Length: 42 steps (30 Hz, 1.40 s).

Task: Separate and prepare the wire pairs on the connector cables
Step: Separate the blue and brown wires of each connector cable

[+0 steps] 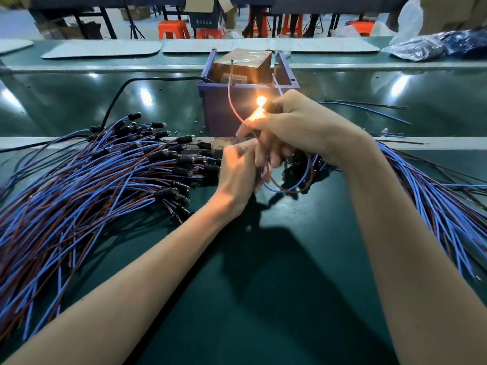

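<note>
Bare forearms low in frame over the green bench (276,285). At centre, the left grip (237,167) is curled, pinching a looping blue-and-brown wire pair (287,189). The right grip (297,127) is closed round a dark connector (274,108), with a bright orange glow (259,104) beside it. Cable piles lie left (79,185) and right (434,196).

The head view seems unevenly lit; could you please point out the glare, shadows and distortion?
Head view: a blown-out glow at the right hand; lamp glare on the green table; dark shadows below the left hand; wide-angle bending at the edges.
</note>
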Tool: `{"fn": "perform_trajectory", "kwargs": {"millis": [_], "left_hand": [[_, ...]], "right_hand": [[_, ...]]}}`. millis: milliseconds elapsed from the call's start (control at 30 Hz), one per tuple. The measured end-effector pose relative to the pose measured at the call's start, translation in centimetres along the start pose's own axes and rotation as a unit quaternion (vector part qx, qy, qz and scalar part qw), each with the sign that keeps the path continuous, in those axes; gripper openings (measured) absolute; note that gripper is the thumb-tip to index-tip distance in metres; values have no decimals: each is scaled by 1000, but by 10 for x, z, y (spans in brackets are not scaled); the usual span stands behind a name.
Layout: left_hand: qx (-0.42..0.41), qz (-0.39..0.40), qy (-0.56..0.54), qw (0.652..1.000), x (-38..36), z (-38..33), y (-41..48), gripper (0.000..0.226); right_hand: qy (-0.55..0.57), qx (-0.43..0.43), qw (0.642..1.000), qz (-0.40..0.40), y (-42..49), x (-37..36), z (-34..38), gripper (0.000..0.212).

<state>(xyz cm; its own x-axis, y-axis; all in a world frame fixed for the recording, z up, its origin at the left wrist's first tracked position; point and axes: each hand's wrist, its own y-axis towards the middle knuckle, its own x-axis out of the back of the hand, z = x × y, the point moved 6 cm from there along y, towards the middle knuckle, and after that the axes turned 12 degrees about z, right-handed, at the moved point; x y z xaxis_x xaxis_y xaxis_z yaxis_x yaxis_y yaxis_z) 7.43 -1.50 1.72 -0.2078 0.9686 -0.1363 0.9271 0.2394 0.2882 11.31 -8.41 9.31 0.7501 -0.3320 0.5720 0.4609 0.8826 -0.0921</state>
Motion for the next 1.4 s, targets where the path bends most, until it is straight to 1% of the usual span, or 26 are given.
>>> {"fn": "perform_trajectory", "kwargs": {"millis": [33,67,133,233,300,367,433,500,567,633,700,733,800,833,900,967,1033,1100,1167,1200,1267,1333,1400], "left_hand": [[-3,-11,-45,999,2,0,0,41],[2,-20,-90,996,5,2,1,44],[10,-19,-154,988,9,6,2,55],[-10,-6,-179,984,11,3,3,60],[-33,-18,-185,982,14,0,3,60],[-49,-27,-188,981,16,-2,2,54],[-53,-17,-180,982,14,-4,1,53],[-45,9,-162,986,10,-4,0,55],[-20,58,-122,991,2,-3,-2,62],[4,125,-57,991,-7,-2,-5,68],[-5,183,-11,983,-16,-3,-9,75],[-17,200,3,980,-19,-5,-11,80],[-27,206,21,978,-20,-8,-11,91],[-24,199,26,979,-20,-9,-10,90],[-1,171,37,985,-17,-7,-8,78],[19,138,59,988,-16,-4,-6,66],[22,109,87,990,-15,-4,-5,55],[19,95,122,988,-15,-3,-4,46],[18,95,162,982,-15,-2,-5,39],[18,97,172,980,-15,-1,-5,37],[23,99,178,979,-14,0,-5,34],[24,96,184,978,-14,0,-5,33],[25,94,184,978,-15,1,-4,33]], "right_hand": [[-3,-18,1000,15,-1,0,0,29],[-7,-39,999,22,-3,1,0,33],[-41,-75,996,6,-6,9,-1,40],[-158,-147,976,-12,-15,26,-9,55],[-189,-198,962,-6,-23,36,-21,57],[-188,-231,954,-28,-30,47,-33,53],[-150,-248,953,-90,-39,62,-45,46],[-106,-262,944,-171,-48,79,-56,40],[-104,-270,921,-261,-58,95,-61,37],[-150,-276,892,-326,-66,102,-55,29],[-198,-268,875,-351,-68,104,-48,26],[-205,-256,875,-357,-67,104,-46,27],[-210,-232,876,-368,-65,104,-43,31],[-216,-225,874,-373,-64,103,-42,34],[-228,-214,873,-374,-62,102,-41,38],[-239,-197,886,-345,-58,98,-40,39],[-249,-185,911,-271,-49,89,-43,41],[-262,-190,930,-173,-39,74,-48,45],[-289,-205,931,-84,-30,59,-55,49],[-298,-212,929,-57,-27,53,-57,53],[-291,-229,928,-44,-25,50,-56,62],[-287,-237,925,-73,-26,50,-48,67],[-289,-208,926,-122,-26,49,-34,63]]}}
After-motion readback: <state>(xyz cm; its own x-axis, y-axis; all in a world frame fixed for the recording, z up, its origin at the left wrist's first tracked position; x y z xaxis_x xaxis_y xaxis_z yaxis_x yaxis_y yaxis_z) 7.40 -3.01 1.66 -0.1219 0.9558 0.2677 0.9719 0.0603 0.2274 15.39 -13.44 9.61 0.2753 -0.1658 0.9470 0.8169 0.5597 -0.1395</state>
